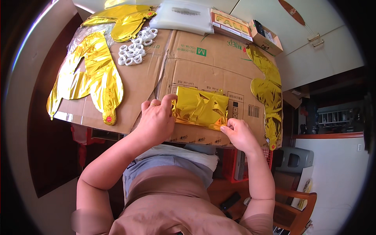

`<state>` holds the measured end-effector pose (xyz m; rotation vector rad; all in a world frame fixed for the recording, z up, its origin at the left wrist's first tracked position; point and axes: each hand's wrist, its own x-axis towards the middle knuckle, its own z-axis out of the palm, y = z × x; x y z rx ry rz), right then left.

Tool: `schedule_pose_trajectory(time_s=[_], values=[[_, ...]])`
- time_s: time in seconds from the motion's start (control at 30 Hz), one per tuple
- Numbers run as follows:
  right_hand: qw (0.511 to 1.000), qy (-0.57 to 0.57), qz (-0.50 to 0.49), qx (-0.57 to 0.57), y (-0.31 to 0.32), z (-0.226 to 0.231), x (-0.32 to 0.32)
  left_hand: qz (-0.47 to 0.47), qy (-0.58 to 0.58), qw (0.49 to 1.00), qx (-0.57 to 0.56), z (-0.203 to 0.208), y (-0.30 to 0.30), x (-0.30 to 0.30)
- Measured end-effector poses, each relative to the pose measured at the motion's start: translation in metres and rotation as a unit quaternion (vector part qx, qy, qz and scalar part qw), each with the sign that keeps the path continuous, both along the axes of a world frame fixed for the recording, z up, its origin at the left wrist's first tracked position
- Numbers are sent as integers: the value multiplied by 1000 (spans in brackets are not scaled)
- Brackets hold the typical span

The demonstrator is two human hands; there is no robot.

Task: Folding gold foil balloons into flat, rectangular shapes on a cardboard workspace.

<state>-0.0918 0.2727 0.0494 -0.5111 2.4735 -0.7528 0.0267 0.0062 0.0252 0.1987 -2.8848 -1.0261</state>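
A gold foil balloon, folded into a flat rectangle, lies on the cardboard in front of me. My left hand is at its left edge, fingers bent and gripping the foil there. At the lower right corner, my right hand pinches the foil between thumb and fingers. Farther left lies a flat, uninflated gold foil balloon with a red mark on its tail. Another flat gold balloon, curved in shape, rests along the right edge.
Several small white ribbon coils sit at the far left, near stacked gold balloons. Clear plastic bags, a flat printed box and an open box line the back. A red crate stands below the front edge.
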Motion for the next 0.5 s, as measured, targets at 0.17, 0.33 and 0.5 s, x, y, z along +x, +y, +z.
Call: schedule_pose_trajectory(time_s=[0.17,0.33,0.5], values=[[999,-29,-27,-34,4,-3,-3,10,-15,1000,-2,2,2,1],[987,-62,-71,-127,15,-21,-3,15,29,999,-20,-1,4,3],[988,-33,-79,-128,19,-28,-1,16,3,1000,13,2,6,6]])
